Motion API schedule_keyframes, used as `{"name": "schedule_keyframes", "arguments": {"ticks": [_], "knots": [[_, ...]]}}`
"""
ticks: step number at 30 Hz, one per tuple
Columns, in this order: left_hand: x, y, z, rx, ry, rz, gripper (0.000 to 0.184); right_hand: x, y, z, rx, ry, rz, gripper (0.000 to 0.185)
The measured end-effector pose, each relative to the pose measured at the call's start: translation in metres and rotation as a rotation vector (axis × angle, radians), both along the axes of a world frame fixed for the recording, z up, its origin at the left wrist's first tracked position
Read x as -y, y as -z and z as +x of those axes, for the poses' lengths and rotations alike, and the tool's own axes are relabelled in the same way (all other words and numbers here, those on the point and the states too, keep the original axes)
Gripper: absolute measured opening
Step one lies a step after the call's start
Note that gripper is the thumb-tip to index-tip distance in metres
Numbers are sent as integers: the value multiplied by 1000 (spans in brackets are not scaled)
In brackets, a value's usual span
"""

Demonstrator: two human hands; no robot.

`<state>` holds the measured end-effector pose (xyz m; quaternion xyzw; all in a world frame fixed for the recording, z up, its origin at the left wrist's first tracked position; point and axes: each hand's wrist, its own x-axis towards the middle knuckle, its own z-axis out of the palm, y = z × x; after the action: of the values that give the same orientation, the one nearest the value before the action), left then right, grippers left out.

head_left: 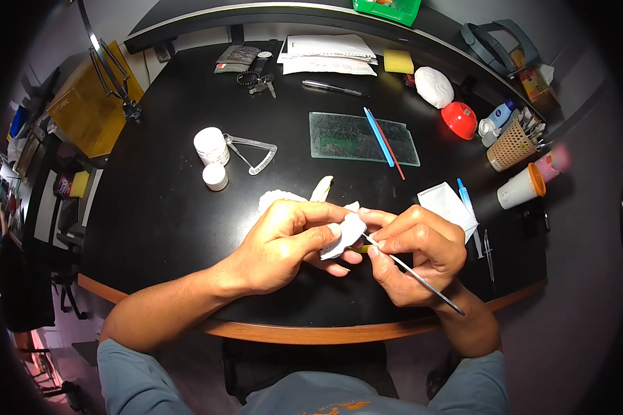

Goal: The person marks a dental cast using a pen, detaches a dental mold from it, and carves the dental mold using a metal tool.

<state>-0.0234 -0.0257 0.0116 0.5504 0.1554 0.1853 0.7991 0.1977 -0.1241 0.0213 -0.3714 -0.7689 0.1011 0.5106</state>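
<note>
Between the thumb and fingers of my left hand [284, 245] is a crumpled-looking white piece [346, 235], perhaps cloth or tissue. My right hand [419, 252] pinches a thin metal hand instrument [422, 280] like a pen. Its near end points down to the right, and its other end meets the white piece, where fingers partly hide it. Something small and yellow [365, 249] shows beside the right fingertips; its kind is unclear. Just beyond my left hand lie a pale yellow piece [322, 188] and a cream-white lump [278, 198], partly covered by the hand.
Two white jars [211, 146] and a metal caliper [256, 153] stand left. Ahead is a glass slab [346, 138] with blue and red sticks. A white square sheet [447, 209], tweezers [489, 253], an orange-lidded cup [519, 188] and a red bowl [459, 120] are right.
</note>
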Motion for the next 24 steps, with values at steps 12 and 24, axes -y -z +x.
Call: {"name": "schedule_keyframes", "arguments": {"ticks": [12, 24], "knots": [[4, -1, 3, -37, -70, 75, 38, -2, 2, -4, -34, 35, 25, 16], [2, 1, 4, -39, -114, 115, 37, -3, 4, -6, -63, 79, 49, 17]]}}
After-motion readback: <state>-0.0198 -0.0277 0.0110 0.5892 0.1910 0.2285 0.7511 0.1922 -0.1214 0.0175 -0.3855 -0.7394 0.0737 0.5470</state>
